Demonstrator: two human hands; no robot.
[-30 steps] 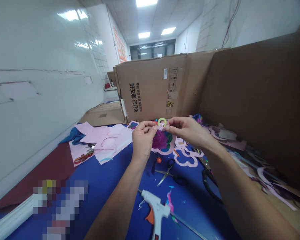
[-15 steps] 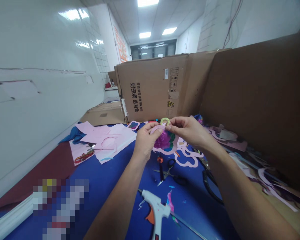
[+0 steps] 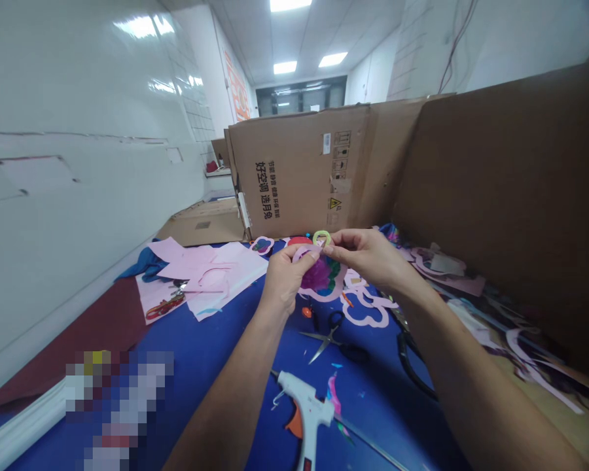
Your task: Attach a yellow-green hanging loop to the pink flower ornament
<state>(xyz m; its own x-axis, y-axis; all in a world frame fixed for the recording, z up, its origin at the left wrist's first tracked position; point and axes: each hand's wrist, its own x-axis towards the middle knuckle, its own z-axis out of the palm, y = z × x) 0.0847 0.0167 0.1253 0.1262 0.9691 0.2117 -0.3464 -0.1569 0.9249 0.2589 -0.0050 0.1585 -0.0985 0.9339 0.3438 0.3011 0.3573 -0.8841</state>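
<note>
A lime-green ring sits at the centre of the action, held up just above the far part of the worktop, and a curved pink paper strip meets its lower edge. The right hand has its fingers pinched together on the ring, while the left hand has its fingers curled closed around the strip (the exact join between ring and strip is hidden by the fingertips). Right below the hands lies a purple paper flower with green leaves, framed by a pink paper cut-out; a pink cloud-shaped cut-out lies just to its right. Nearer on the blue worktop are open scissors with black handles, and a white hot glue gun lies nearest of all, near the right forearm. To the left lie overlapping pink paper sheets, with a blue cloth at their far edge and a dark red sheet nearer the wall. Paper scraps are strewn along the right, below an upright cardboard panel, and a large cardboard box stands upright at the far end.
</note>
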